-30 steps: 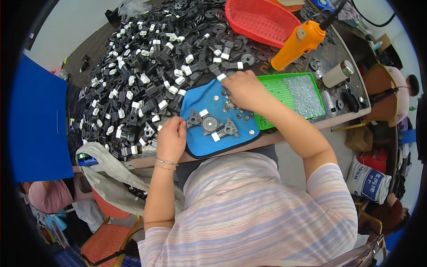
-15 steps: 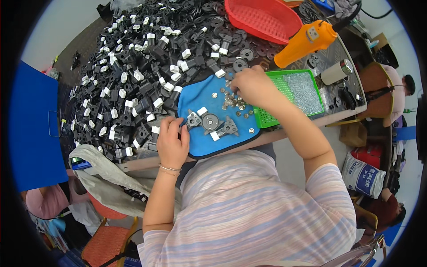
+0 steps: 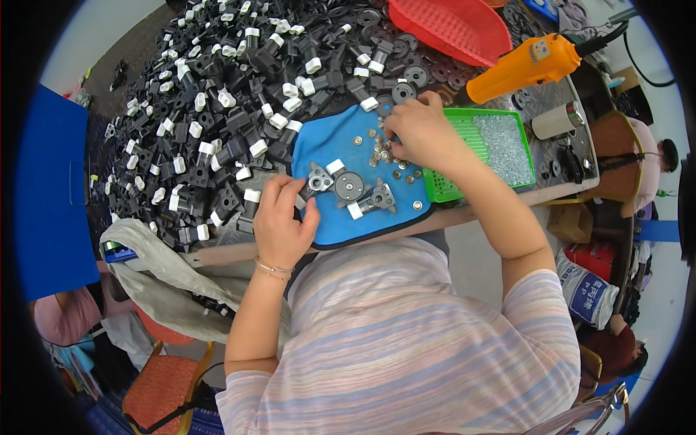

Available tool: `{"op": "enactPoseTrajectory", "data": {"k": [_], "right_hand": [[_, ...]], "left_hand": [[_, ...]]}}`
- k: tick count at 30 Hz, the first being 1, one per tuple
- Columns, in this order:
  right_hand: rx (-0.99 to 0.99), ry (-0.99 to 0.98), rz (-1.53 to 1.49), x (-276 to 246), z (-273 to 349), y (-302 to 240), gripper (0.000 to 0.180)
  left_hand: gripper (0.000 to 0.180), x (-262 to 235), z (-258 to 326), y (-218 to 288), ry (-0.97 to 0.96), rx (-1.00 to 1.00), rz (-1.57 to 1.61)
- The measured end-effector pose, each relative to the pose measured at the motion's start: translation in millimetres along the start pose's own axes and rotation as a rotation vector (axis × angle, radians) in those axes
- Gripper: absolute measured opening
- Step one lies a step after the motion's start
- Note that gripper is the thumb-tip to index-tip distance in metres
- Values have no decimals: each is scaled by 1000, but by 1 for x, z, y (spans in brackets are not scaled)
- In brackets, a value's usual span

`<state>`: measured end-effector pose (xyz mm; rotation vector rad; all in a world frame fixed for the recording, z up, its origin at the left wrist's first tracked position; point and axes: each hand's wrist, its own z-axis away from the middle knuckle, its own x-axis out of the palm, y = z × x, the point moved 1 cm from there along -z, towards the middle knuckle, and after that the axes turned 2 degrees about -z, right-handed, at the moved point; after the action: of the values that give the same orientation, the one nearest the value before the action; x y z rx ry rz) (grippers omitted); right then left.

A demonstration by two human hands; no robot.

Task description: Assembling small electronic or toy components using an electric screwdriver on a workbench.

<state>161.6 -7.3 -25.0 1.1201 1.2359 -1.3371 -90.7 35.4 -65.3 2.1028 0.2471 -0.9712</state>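
Observation:
A blue mat (image 3: 348, 141) lies on the table edge in front of me. On it rest two grey bracket parts with white caps (image 3: 317, 177) (image 3: 377, 197), a round black disc (image 3: 349, 186) and several small metal washers (image 3: 380, 152). My left hand (image 3: 281, 221) rests at the mat's left edge, fingers curled on the left bracket part. My right hand (image 3: 420, 130) is over the washers at the mat's upper right, fingertips pinched down among them; what they hold is hidden.
A big heap of black and white plastic parts (image 3: 217, 109) covers the table to the left and behind. A green tray of small screws (image 3: 500, 148), an orange power screwdriver (image 3: 525, 65), a red basket (image 3: 449, 29) and a metal cylinder (image 3: 554, 119) stand to the right. A grey cloth (image 3: 156, 268) hangs below.
My right hand has moved down from the mat's top edge onto the scattered washers. My left hand has shifted slightly right onto the left bracket part.

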Motion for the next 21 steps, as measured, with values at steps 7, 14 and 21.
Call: {"op": "enactPoseTrajectory", "data": {"k": [7, 14, 21], "right_hand": [[-29, 100, -73, -12, 4, -4, 16], [-166, 174, -101, -25, -2, -29, 19], [-248, -15, -308, -16, 10, -63, 37]], "left_hand": [[28, 1, 1, 2, 18, 2, -21], [27, 4, 0, 0, 9, -20, -28], [27, 3, -4, -3, 30, -35, -28]]}}
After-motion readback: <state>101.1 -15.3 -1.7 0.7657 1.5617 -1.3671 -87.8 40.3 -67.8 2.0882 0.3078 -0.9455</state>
